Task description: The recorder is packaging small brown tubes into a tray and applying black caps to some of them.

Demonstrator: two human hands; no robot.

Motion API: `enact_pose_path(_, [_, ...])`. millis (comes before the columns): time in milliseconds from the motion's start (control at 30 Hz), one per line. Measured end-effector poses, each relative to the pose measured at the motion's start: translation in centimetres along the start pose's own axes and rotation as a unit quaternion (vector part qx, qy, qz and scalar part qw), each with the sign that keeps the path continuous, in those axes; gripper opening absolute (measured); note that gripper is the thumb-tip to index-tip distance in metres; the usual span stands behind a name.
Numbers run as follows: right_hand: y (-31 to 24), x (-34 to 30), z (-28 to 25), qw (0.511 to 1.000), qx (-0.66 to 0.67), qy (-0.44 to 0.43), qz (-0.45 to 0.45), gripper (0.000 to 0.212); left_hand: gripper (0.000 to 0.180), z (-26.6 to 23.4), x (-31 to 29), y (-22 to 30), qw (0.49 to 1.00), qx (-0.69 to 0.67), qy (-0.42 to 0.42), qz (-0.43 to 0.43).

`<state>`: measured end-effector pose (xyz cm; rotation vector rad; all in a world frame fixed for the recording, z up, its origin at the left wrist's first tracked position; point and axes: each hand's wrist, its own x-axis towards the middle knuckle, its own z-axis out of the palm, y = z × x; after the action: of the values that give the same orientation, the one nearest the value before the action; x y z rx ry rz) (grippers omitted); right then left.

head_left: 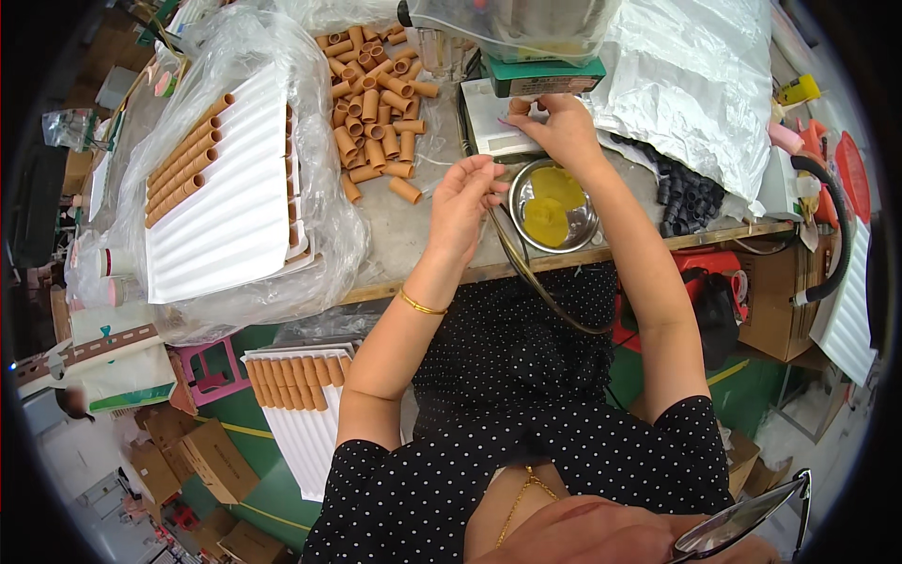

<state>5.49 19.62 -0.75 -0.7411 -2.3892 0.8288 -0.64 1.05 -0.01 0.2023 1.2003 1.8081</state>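
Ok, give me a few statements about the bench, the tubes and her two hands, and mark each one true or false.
1. Loose brown tubes lie in a pile on the bench. True.
2. The metal bowl holds blue liquid. False: what is in it is yellow.
3. The right hand is up by the green-based machine. True.
4. The left hand rests flat on the white tray. False: it is raised beside the bowl, fingers curled.
5. Black rings are heaped to the right of the bowl. True.
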Motion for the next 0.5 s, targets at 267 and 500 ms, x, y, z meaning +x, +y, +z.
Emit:
enact_pose_path(267, [-1.5, -1.9, -1.6, 0.979, 0.175, -0.106, -0.015, 0.035, 0.031, 1.5, 1.0, -1.0, 0.965, 0.142, 0.023, 0.221])
enact_pose_path(500, [-7.0, -8.2, -4.6, 0.865, 0.315, -0.389, -0.05, 0.03, 0.055, -4.7, -2.0, 1.6, 0.884, 0.064, -0.363, -0.288])
